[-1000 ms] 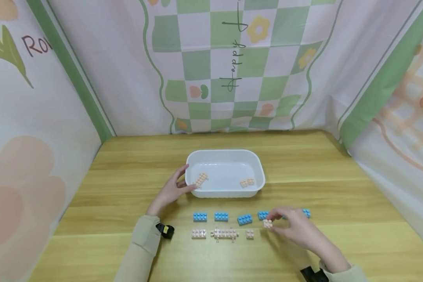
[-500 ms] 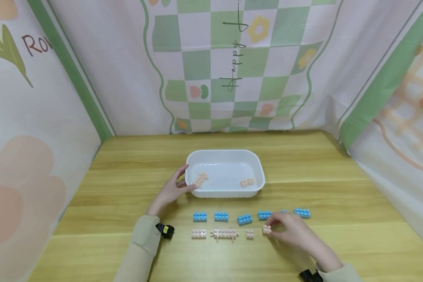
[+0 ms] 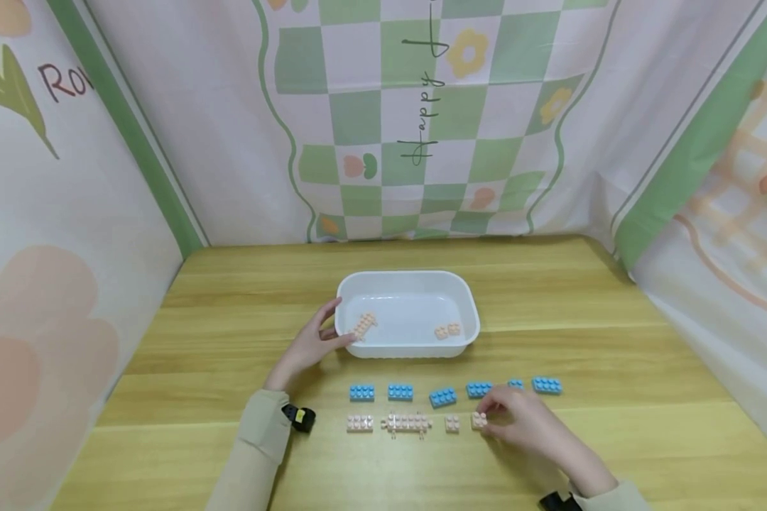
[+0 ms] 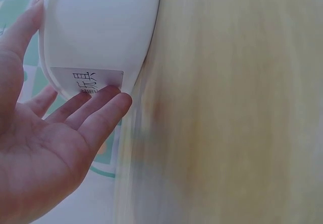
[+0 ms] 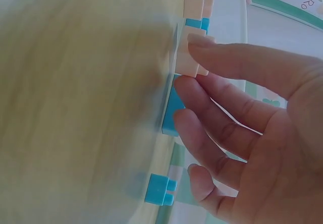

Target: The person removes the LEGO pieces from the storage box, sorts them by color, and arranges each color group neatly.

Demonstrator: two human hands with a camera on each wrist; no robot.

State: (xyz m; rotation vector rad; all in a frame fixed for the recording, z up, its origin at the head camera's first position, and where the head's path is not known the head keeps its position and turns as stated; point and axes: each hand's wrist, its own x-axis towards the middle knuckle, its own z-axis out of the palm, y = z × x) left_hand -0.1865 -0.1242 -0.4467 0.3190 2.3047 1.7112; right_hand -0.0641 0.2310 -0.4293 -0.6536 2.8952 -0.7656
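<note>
My left hand (image 3: 314,342) rests against the left end of a white plastic basin (image 3: 405,349), its thumb at the rim. In the left wrist view the fairly straight fingers touch a printed label (image 4: 93,77) on the basin's end. My right hand (image 3: 523,420) pinches a small pale pink toy brick (image 3: 479,420) between thumb and fingers, low over the table. Left of it, in the same row, lie another small pink brick (image 3: 452,424), a long pink piece with side pegs (image 3: 407,424) and a pink eight-stud brick (image 3: 360,424).
Behind the pink row runs a line of blue bricks (image 3: 443,397); one blue brick (image 3: 515,384) is partly hidden by the right hand. Inside the basin lie a long pink piece (image 3: 365,324) and two small pink bricks (image 3: 447,331). A patterned curtain (image 3: 409,142) hangs behind the table.
My right hand has come nearer and slightly left, bringing the small pink brick down into the pink row. Blue bricks at the right are uncovered. The left hand stays at the basin.
</note>
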